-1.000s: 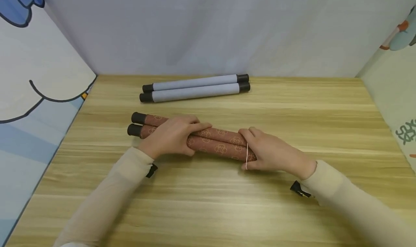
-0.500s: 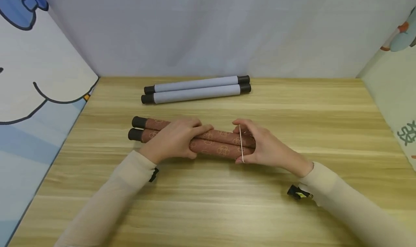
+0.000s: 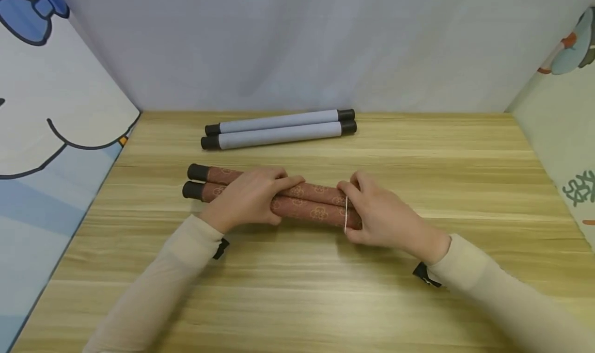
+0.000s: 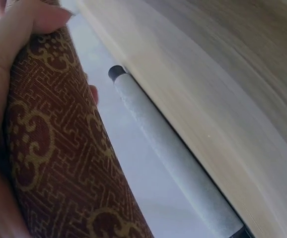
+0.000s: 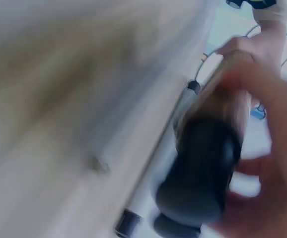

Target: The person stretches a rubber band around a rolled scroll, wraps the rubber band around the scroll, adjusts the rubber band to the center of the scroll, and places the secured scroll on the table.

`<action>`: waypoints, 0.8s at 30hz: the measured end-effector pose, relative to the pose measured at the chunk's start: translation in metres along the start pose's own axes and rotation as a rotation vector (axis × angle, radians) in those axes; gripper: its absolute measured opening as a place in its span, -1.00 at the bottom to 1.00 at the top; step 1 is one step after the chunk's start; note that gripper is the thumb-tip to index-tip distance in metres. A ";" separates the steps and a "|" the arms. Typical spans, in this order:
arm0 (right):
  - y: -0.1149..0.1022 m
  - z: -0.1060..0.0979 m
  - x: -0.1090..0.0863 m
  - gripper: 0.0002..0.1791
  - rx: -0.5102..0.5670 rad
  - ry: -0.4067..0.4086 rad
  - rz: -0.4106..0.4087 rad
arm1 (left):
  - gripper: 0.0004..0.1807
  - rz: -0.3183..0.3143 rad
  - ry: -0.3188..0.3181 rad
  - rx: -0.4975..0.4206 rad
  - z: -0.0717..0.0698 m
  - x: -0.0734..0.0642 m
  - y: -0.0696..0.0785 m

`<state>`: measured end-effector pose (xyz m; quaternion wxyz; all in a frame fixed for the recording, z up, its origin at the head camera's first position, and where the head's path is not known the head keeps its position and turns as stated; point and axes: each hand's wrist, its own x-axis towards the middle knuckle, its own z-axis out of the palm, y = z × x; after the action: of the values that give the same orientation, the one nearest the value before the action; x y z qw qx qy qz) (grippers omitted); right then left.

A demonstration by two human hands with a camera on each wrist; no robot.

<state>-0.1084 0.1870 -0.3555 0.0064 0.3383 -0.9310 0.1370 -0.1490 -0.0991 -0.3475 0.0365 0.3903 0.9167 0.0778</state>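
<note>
Two red-brown scrolls (image 3: 318, 213) with gold flower patterns and black end knobs lie side by side. My left hand (image 3: 246, 197) grips both near their middle, its thumb laid along the top. The gold pattern fills much of the left wrist view on the near scroll (image 4: 59, 134). Across the right part of the pair runs a thin white rubber band (image 3: 346, 216). My right hand (image 3: 388, 213) curls over that end and pinches the band at the sides, hiding the right knobs in the head view. A blurred black knob (image 5: 198, 168) shows in the right wrist view.
Two pale grey scrolls (image 3: 279, 135) with black knobs lie parallel near the back of the wooden table (image 3: 297, 291). A white curtain (image 3: 316, 43) stands behind, with printed cartoon panels on the left and right.
The right hand's fingers spread the band wide half a second ago; now they have drawn in around the scrolls' right end. The band sits slightly further left than a second ago. The left hand keeps its grip.
</note>
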 end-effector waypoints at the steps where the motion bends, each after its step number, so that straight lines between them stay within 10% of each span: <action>1: -0.001 0.000 -0.002 -0.17 -0.030 0.019 0.017 | -0.06 -0.009 0.001 0.002 0.000 -0.001 0.000; 11: 0.001 -0.009 -0.013 -0.07 0.137 -0.110 -0.010 | -0.04 -0.034 -0.017 -0.066 0.011 -0.004 -0.007; 24: 0.014 -0.008 -0.017 -0.07 0.056 -0.004 -0.074 | -0.05 -0.067 -0.006 -0.086 0.013 -0.010 -0.009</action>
<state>-0.1045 0.2103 -0.3532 0.0000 0.3727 -0.9138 0.1617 -0.1466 -0.1112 -0.3616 0.0587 0.3578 0.9249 0.1146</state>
